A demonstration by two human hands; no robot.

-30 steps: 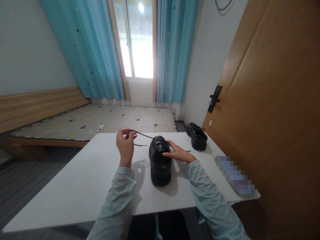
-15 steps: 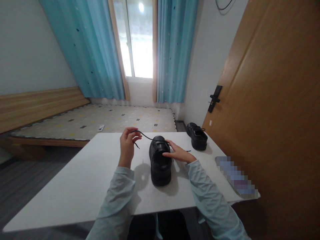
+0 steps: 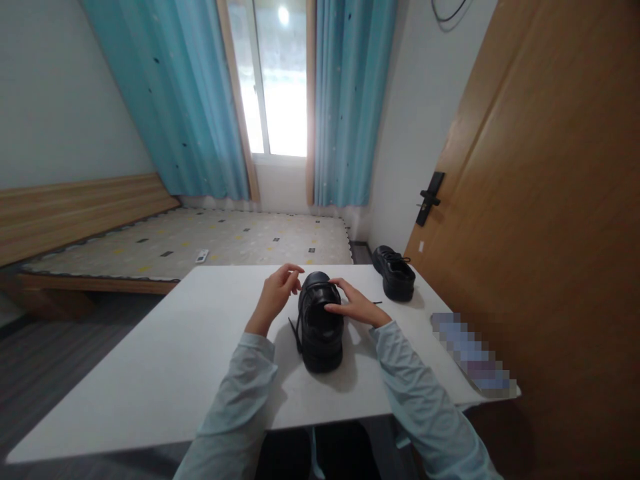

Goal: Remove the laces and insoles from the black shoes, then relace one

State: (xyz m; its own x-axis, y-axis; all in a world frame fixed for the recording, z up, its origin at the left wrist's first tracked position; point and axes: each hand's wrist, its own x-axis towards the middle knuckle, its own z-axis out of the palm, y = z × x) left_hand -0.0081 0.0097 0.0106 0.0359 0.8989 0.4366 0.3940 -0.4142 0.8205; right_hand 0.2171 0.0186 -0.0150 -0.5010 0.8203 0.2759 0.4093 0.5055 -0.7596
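A black lace-up shoe [image 3: 323, 350] stands on the white table [image 3: 200, 373], toe pointing away from me and heel nearest. My right hand [image 3: 353, 305] grips its right side at the opening, the thumb over the collar and the fingers near the laces. Just left of the toe is my left hand [image 3: 281, 288], its fingers loosely bent and apart, with nothing seen in them. One shoelace [image 3: 294, 335] hangs down along the shoe's left side to the tabletop. A dark lace tip [image 3: 377, 303] shows beyond my right wrist.
A second black shoe [image 3: 399, 283], its lace tied, stands at the table's far right corner. A blurred flat bluish item [image 3: 473, 353] lies along the right edge, near the wooden door [image 3: 550, 200]. Behind the table is a bed [image 3: 240, 233] with a small white object [image 3: 201, 256] on it.
My left hand has let go of the lace and moved right, toward the shoe. The lace has dropped to the shoe's left side. My right hand stays on the shoe.
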